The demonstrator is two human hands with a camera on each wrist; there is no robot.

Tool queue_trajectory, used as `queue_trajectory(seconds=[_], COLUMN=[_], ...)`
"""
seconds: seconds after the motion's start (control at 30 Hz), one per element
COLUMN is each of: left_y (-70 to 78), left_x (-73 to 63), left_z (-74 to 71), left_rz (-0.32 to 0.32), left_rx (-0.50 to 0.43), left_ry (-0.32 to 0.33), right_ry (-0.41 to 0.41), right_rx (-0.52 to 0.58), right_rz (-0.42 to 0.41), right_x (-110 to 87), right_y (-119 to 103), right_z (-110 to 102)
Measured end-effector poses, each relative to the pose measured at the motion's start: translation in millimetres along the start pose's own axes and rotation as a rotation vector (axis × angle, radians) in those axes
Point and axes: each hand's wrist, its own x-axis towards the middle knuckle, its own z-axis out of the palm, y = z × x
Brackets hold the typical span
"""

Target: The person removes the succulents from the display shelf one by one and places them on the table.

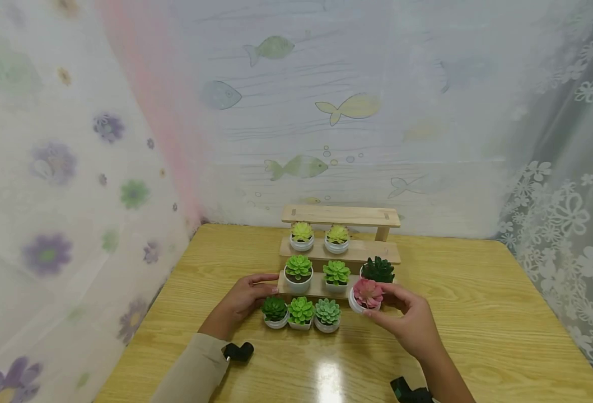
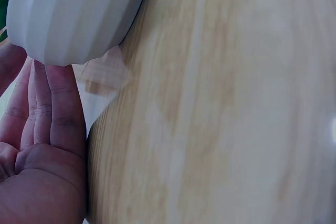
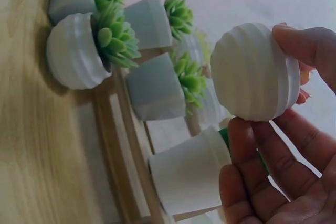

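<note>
Head view, right hand (image 1: pixel 406 320): pinching white pot (image 1: pixel 355 304) before stand (image 1: pixel 340 215), likely sparing pink leaves (image 1: pixel 369 291).
Left hand (image 1: pixel 243 299): straight-fingered, touching stand's end, probably steadying.

Pink rosette succulent (image 1: pixel 368 292) in a white ribbed pot (image 3: pixel 254 72). Front row: a dark green succulent (image 1: pixel 274 308), a bright green succulent (image 1: pixel 301 309), a grey-green succulent (image 1: pixel 328 311), all potted in white. Tiered stand (image 1: pixel 339 215) of pale wood, bearing yellow-green succulents (image 1: pixel 337 233), vivid green succulents (image 1: pixel 298 267) and a deep green succulent (image 1: pixel 381 268). Tabletop (image 1: pixel 477 313) in yellow-brown wood grain; sleeve (image 1: pixel 190 369) beige. Back curtain (image 1: pixel 417 179) whitish with green, yellow and blue fish (image 1: pixel 306 167); left curtain (image 1: pixel 84 212) patterned with purple and green flowers (image 1: pixel 46 253), right curtain (image 1: pixel 543 246) with white blossoms (image 1: pixel 570 215)
</note>
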Motion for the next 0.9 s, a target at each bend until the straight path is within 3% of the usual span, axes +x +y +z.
queue_trajectory(seconds=[0.33,0.63,0.9], left_y=[1.4,1.4,2.2], left_x=[-1.6,-2.8,-2.2], left_z=[2.4,4.0,2.3], left_rz=[0.008,-0.001,0.001], left_rx=[-0.01,-0.015,-0.014], left_ry=[-0.004,0.004,0.001], right_ry=[-0.101,-0.129,-0.096], right_rx=[0.095,0.129,0.115], right_rz=[0.13,0.212,0.272], right_x=[-2.6,-1.2,1.5], right_y=[19.6,38.1,55.3], right_z=[4.6,12.7,18.4])
